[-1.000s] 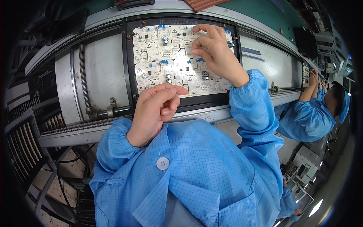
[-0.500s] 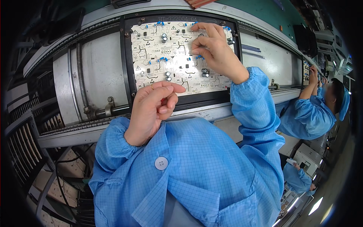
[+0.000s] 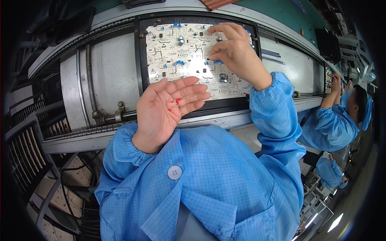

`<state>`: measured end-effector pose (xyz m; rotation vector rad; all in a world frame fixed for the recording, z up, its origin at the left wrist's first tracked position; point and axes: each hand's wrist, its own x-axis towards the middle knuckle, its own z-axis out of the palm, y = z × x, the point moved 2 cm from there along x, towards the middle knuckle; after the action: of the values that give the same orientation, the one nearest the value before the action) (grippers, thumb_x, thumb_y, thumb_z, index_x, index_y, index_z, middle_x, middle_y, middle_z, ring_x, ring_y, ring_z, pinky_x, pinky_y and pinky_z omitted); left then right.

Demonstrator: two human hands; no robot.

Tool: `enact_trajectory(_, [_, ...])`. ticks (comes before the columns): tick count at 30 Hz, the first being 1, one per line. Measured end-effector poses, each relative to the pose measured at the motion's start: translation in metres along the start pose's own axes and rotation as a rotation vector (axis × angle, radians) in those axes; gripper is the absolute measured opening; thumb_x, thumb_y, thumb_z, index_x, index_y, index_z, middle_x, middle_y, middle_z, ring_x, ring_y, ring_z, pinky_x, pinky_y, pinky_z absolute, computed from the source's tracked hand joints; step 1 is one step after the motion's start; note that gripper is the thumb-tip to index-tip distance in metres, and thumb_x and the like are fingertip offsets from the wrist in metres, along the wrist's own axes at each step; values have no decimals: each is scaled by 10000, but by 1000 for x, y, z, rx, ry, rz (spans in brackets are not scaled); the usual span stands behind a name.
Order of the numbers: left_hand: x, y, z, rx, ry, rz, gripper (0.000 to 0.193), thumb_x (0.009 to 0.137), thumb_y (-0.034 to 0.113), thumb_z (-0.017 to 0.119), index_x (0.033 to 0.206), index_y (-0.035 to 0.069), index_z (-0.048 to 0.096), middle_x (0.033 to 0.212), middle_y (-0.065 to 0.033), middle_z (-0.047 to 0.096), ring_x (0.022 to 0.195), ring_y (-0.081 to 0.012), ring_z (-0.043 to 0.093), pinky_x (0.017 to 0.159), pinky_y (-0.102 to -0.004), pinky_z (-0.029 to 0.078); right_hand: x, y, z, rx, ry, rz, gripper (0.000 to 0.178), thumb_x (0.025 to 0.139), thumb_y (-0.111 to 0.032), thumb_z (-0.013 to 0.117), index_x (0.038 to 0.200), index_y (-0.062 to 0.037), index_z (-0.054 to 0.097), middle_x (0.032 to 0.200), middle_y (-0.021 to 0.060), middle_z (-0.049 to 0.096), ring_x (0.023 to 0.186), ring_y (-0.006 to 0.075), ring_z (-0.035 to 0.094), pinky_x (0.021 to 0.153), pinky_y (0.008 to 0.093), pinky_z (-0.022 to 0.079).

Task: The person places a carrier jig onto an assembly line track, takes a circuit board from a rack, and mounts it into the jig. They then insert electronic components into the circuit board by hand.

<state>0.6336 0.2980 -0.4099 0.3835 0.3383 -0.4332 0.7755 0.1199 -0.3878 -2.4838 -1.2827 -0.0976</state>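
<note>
My left hand [image 3: 165, 106] is palm up before the near edge of the circuit board panel, its fingers stretched out. Several small red electronic components [image 3: 177, 101] with thin leads lie loose on the palm and fingers. Over the right half of the white circuit board panel [image 3: 189, 68], my right hand [image 3: 237, 50] hovers with thumb and index finger close together at the board. Whatever sits between those tips is too small to make out. Blue disc parts [image 3: 175, 63] and dark cylindrical capacitors [image 3: 223, 78] stand on the panel. My right hand hides part of it.
A black frame [image 3: 142, 60] holds the panel on a rail conveyor with chains [image 3: 116, 26] along its sides. To the left are a threaded rod [image 3: 90, 80] and a black rack [image 3: 28, 148]. At the right, another person [image 3: 335, 116] in blue works at the same line.
My left hand has uncurled from a loose fist to an open palm, showing the red components. My right hand stays over the panel with its pinch. The view has shifted slightly.
</note>
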Motion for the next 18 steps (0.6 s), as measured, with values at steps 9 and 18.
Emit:
enact_trajectory(9, [1,-3,-8,-158,-95,-4,576,1006,355,267,1282,-108,469,1237,-205,583,1142,-312,587,1030,-443,440,-7,-89,-2,316,12,-130,165,716,-44,711,872,-48,659,1228,115,556,1165,338,474,961,429,422])
enact_trajectory(18, [1,-12,-8,-84,-60,12,464,1020,310,299,1236,-60,477,1201,-158,585,1082,-251,601,976,-397,473,-19,-95,5,409,-63,-57,218,671,-64,752,836,-43,610,1257,100,516,1212,330,426,980,432,384])
